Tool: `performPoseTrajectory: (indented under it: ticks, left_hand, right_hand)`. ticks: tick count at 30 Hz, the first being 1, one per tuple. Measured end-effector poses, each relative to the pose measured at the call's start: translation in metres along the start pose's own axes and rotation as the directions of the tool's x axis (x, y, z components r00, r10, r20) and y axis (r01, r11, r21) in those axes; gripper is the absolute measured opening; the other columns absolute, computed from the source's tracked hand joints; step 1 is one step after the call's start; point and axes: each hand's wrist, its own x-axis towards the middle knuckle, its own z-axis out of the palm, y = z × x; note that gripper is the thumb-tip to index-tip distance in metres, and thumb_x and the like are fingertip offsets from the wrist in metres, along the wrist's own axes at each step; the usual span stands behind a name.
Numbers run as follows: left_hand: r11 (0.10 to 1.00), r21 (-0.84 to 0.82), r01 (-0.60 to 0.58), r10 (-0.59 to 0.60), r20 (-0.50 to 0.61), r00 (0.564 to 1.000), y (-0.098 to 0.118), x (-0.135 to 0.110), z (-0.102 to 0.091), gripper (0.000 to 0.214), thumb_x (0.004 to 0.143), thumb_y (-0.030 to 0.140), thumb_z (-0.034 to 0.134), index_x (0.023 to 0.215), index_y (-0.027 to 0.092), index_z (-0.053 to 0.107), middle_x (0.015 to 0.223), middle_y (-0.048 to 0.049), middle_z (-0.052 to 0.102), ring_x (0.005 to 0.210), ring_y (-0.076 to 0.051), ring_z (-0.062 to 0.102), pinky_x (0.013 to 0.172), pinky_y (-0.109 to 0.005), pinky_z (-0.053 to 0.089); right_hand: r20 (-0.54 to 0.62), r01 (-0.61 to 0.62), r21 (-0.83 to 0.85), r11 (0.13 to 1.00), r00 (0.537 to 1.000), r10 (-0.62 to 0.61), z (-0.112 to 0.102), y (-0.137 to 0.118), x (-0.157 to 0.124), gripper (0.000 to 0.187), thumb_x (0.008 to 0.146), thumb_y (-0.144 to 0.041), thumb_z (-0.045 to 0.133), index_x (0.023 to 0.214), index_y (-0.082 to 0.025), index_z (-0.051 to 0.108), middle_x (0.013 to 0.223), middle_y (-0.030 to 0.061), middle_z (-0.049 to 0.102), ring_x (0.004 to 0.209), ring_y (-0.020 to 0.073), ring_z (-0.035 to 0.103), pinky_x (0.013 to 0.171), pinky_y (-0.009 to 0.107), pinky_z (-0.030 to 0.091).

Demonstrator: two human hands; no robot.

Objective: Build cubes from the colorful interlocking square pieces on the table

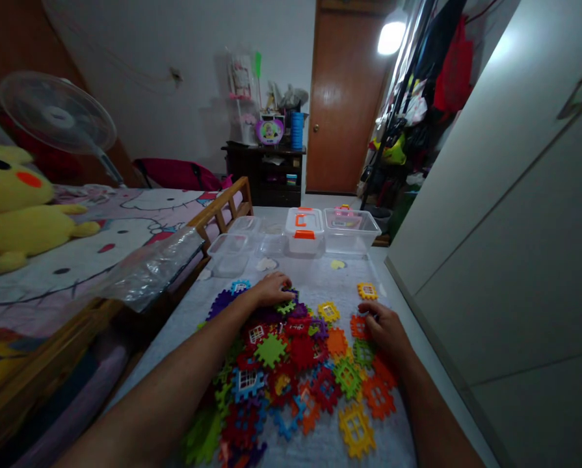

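Note:
A heap of colourful plastic interlocking building pieces with toothed edges covers the near part of the table. My left hand reaches over the far side of the heap, fingers bent down at a green piece; what they hold, if anything, is hidden. At the heap's right edge, my right hand has its thumb and fingers closed at an orange window piece. Just beyond it lies a yellow-orange window piece, apart from the others. A lime green piece and a yellow window piece lie nearer me.
Across the table's far end stand clear plastic boxes: an open one at right, a lidded one with orange clips and an open one at left. A bed rail runs along the left; a white cabinet stands right.

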Motion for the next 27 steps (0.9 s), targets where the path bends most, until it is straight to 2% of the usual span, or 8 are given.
performPoseTrajectory:
  ticks: [3,7,11,15,19,24,27]
  left_hand:
    - [0.998,-0.015,-0.062,0.062,0.038,0.997,0.005,-0.009,0.000,0.035,0.079,0.045,0.059,0.097,0.017,0.070,0.108,-0.0091,0.067,0.104,-0.024,0.060,0.093,-0.030,0.044]
    - [0.995,-0.026,-0.094,0.096,0.079,0.992,0.012,-0.022,-0.002,0.036,0.079,0.044,0.058,0.098,0.016,0.071,0.105,-0.0096,0.069,0.097,-0.024,0.063,0.088,-0.030,0.046]
    - [0.994,-0.044,-0.102,0.107,0.110,0.988,0.021,-0.038,-0.008,0.038,0.081,0.044,0.054,0.104,0.018,0.070,0.107,-0.0094,0.072,0.097,-0.025,0.065,0.086,-0.032,0.048]
    - [0.993,-0.045,-0.106,0.111,0.129,0.985,0.029,-0.054,-0.011,0.041,0.082,0.042,0.053,0.111,0.018,0.069,0.113,-0.0115,0.071,0.105,-0.027,0.064,0.093,-0.036,0.047]
    - [0.987,-0.076,-0.143,0.148,0.071,0.986,0.032,-0.068,-0.010,0.042,0.082,0.038,0.056,0.118,0.020,0.065,0.124,-0.0109,0.066,0.117,-0.027,0.058,0.103,-0.038,0.042]
    - [0.975,-0.116,-0.189,0.188,-0.022,0.982,0.029,-0.089,-0.007,0.049,0.086,0.039,0.054,0.132,0.021,0.054,0.145,-0.0097,0.050,0.133,-0.026,0.044,0.112,-0.038,0.033]
    - [0.965,-0.163,-0.203,0.197,-0.050,0.979,0.026,-0.102,-0.010,0.046,0.090,0.038,0.051,0.133,0.022,0.053,0.140,-0.0077,0.054,0.128,-0.023,0.050,0.110,-0.036,0.037]
  right_hand:
    - [0.001,-0.022,0.045,0.999,1.000,0.022,0.000,-0.004,0.000,0.033,0.072,-0.023,0.044,0.091,-0.018,0.072,0.091,0.0063,0.075,0.084,0.0216,0.068,0.080,0.033,0.052]
    - [-0.022,-0.047,0.037,0.998,0.999,0.048,-0.003,-0.004,-0.001,0.035,0.074,-0.022,0.043,0.095,-0.018,0.071,0.094,0.0069,0.074,0.088,0.0215,0.067,0.084,0.033,0.051]
    - [0.085,0.029,-0.060,0.998,0.996,-0.023,-0.007,-0.002,-0.004,0.029,0.075,-0.025,0.052,0.096,-0.017,0.070,0.098,0.0095,0.069,0.091,0.0230,0.063,0.086,0.036,0.049]
    - [0.171,0.092,-0.142,0.986,0.983,-0.067,-0.006,-0.004,-0.006,0.026,0.074,-0.026,0.061,0.097,-0.019,0.070,0.101,0.0093,0.063,0.099,0.0240,0.058,0.090,0.037,0.046]
    - [0.204,0.096,-0.143,0.985,0.977,-0.066,-0.004,-0.008,-0.006,0.024,0.074,-0.021,0.060,0.096,-0.018,0.069,0.098,0.0081,0.063,0.097,0.0230,0.057,0.090,0.037,0.045]
    - [0.288,0.054,0.028,0.998,0.956,-0.060,-0.003,-0.015,-0.009,0.027,0.080,-0.023,0.055,0.104,-0.018,0.066,0.086,0.0042,0.066,0.076,0.0176,0.061,0.075,0.032,0.050]
    - [0.225,0.103,0.068,0.992,0.967,-0.116,0.002,-0.017,-0.008,0.027,0.082,-0.026,0.054,0.105,-0.019,0.067,0.099,0.0071,0.070,0.090,0.0204,0.063,0.085,0.037,0.050]
